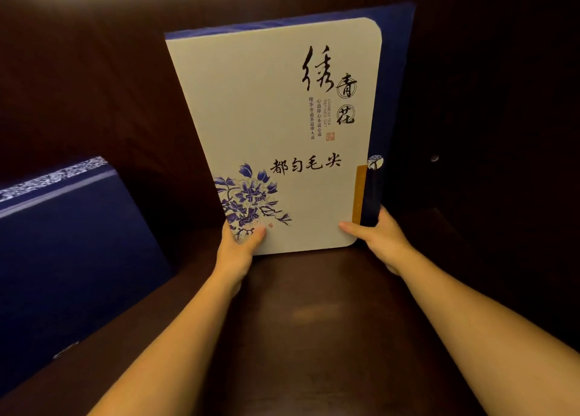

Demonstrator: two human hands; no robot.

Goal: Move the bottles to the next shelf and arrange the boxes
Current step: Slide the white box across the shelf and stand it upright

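A large flat gift box (276, 127) stands upright on the dark wooden shelf (314, 315), tilted a little to the left. Its front is white with black calligraphy and a blue flower; its edges and right side are dark blue. My left hand (240, 243) grips the box's lower left corner, thumb on the front. At the lower right corner, my right hand (381, 240) holds it, thumb on the front and fingers behind. A second dark blue box (66, 252) leans at the left of the shelf. No bottles are in view.
The shelf compartment has dark brown walls at the back (110, 86) and at the right (486, 133). A small shelf-pin hole (434, 157) shows in the right wall. Bare shelf board lies between my forearms.
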